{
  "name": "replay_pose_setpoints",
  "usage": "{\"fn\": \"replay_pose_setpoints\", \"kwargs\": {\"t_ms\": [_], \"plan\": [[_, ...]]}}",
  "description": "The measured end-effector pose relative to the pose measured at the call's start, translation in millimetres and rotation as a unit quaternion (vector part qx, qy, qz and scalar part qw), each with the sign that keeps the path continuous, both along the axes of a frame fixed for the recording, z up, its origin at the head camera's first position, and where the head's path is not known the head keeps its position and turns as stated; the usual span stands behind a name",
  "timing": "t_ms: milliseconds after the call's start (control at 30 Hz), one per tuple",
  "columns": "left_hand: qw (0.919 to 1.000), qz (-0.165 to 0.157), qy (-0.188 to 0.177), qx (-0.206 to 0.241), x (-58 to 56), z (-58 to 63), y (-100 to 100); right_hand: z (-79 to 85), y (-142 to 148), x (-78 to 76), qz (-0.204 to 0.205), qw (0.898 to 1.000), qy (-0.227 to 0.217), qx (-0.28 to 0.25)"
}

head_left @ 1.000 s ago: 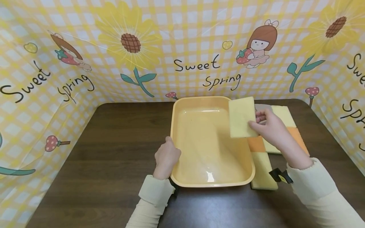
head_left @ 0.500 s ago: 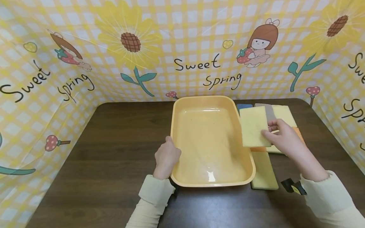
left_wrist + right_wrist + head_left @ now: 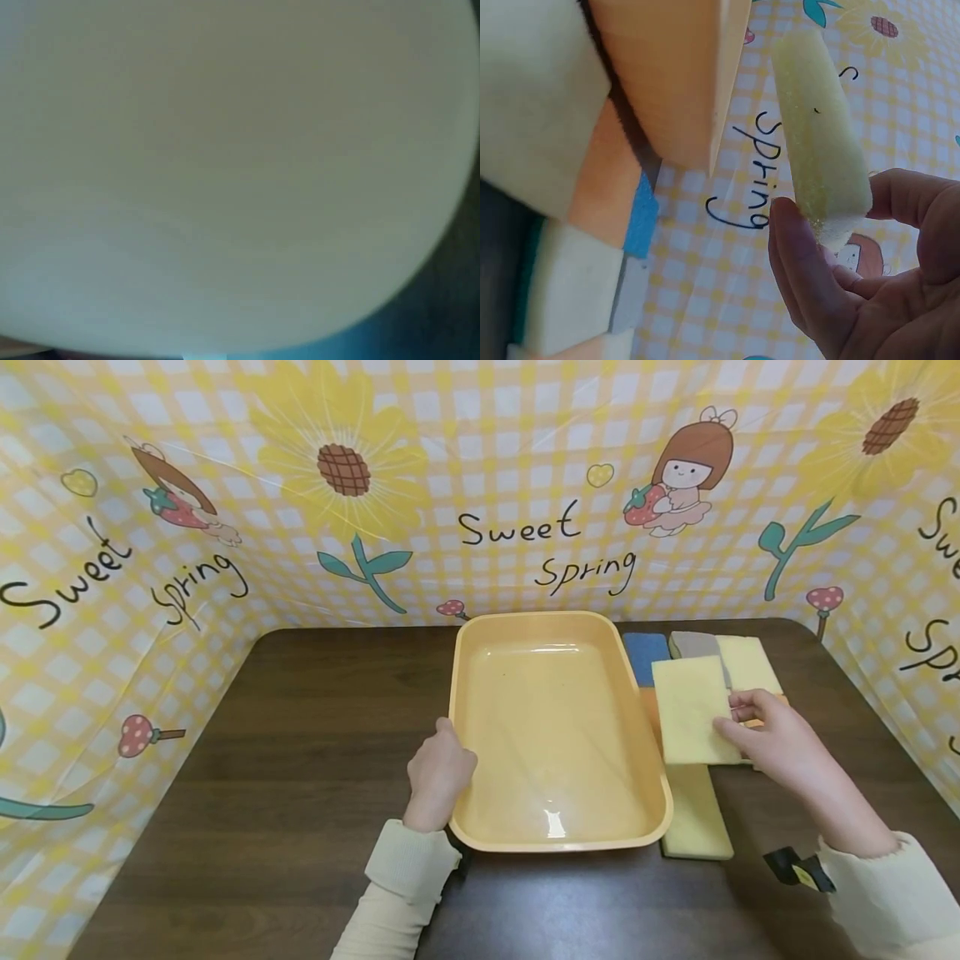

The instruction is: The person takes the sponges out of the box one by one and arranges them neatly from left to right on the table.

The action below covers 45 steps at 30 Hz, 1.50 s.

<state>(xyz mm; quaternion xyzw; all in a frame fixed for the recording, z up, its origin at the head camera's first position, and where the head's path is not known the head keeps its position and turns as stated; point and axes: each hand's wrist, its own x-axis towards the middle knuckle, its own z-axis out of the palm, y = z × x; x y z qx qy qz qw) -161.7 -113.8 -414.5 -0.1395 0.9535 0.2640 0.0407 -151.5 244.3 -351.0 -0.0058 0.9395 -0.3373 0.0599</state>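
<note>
A pale yellow sponge [image 3: 692, 712] is pinched by its right edge between the thumb and fingers of my right hand [image 3: 783, 743]. It is raised over other sponges, just right of the tray. In the right wrist view the sponge [image 3: 821, 142] appears edge-on, with my right hand [image 3: 877, 277] around its lower end. My left hand [image 3: 442, 772] grips the left rim of the yellow rectangular tray [image 3: 540, 735], its fingertips partly hidden. A blurred pale surface [image 3: 225, 165] fills most of the left wrist view.
Flat sponges lie along the tray's right side: blue [image 3: 647, 658], grey [image 3: 693, 645], pale yellow [image 3: 750, 664], orange [image 3: 650, 703] and a nearer yellow one [image 3: 697, 814]. Some are partly covered. A checked cloth [image 3: 517, 460] walls in the dark wooden table [image 3: 315, 777].
My right hand has carried the pale yellow sponge rightward and toward me, from over the tray's right rim to over the sponges. Blue and grey sponges have come into view. The left hand stays put.
</note>
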Motion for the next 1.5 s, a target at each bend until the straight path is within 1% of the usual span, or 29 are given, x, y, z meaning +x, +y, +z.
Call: {"fn": "replay_pose_setpoints", "kwargs": {"t_ms": [300, 567, 667, 833, 933, 1067, 1200, 1333, 1500], "plan": [[0.9999, -0.002, -0.010, -0.007, -1.0, 2.2, 2, -13.9, 24, 9.4, -0.002, 1.000, -0.008, 0.025], [0.9999, -0.002, -0.007, -0.009, -1.3, 2.6, 3, -25.0, 43, 15.7, -0.016, 0.998, -0.041, 0.037], [0.9999, -0.003, -0.007, -0.007, -1.5, 2.5, 3, -28.2, 49, 17.7, -0.023, 0.998, -0.049, 0.043], [1.0000, -0.004, -0.006, -0.003, -1.6, 2.0, 4, -32.1, 59, 22.1, -0.025, 0.997, -0.056, 0.049], [1.0000, -0.004, -0.005, -0.003, -1.5, 2.0, 4, -34.0, 63, 25.0, -0.024, 0.997, -0.060, 0.051], [1.0000, -0.003, -0.003, -0.003, -1.2, 2.2, 3, -37.3, 67, 27.9, -0.029, 0.995, -0.078, 0.055], [1.0000, -0.004, -0.001, -0.003, -0.9, 1.8, 2, -43.2, 73, 28.4, -0.022, 0.994, -0.090, 0.059], [1.0000, -0.002, -0.004, -0.002, -1.0, 1.3, 1, -48.6, 76, 28.6, -0.014, 0.994, -0.098, 0.056], [0.9999, 0.000, -0.010, -0.002, -1.0, 1.7, 1, -52.3, 78, 31.4, -0.019, 0.993, -0.108, 0.051]]}}
